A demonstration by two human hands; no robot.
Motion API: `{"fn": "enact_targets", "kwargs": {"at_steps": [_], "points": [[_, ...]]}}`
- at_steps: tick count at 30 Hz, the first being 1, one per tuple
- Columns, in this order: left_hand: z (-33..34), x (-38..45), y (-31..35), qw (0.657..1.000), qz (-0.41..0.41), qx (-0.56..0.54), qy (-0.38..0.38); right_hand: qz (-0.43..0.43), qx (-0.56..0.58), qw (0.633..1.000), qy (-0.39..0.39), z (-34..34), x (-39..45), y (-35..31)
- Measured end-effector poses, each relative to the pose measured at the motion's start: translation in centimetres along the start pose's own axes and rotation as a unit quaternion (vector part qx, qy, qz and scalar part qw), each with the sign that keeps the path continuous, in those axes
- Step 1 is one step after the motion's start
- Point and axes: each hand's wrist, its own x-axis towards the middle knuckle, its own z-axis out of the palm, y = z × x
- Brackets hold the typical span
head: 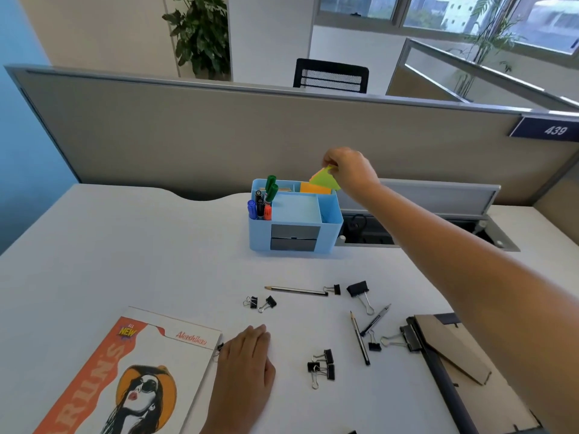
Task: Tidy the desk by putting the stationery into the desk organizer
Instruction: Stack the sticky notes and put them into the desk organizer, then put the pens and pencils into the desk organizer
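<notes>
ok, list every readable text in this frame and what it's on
"439": white digits on the dark blue plate on the partition.
"ALL NEW": yellow burst on the notebook cover.
"Akashikaa" (roughly, script is blurred): red script along the cover's top edge.
Large white letters up the cover's orange band: cut off by the frame edge, not fully readable.
Print on the markers in the organizer: too small to read.

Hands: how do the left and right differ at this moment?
The right hand is raised over the blue organizer, pinching green sticky notes; the left hand lies flat on the desk beside the magazine, holding nothing. Both are bare.
</notes>
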Motion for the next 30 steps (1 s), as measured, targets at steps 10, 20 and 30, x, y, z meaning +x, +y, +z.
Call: {"fn": "enact_targets", "kwargs": {"at_steps": [10,20,30], "points": [[-0.2,-0.1,0.1,1.0,-0.011,0.007,-0.016,-0.08,-0.05,0.99,-0.101,2.9,0.7,-1.9],[-0.6,-0.1,0.3,1.0,-0.005,0.013,-0.007,0.019,0.064,0.996,-0.063,2.1,-1.3,-1.5],[-0.8,-0.2,0.5,1.0,-0.008,0.014,-0.001,0.219,0.115,0.954,-0.171,2.9,-19.4,-0.4]]}}
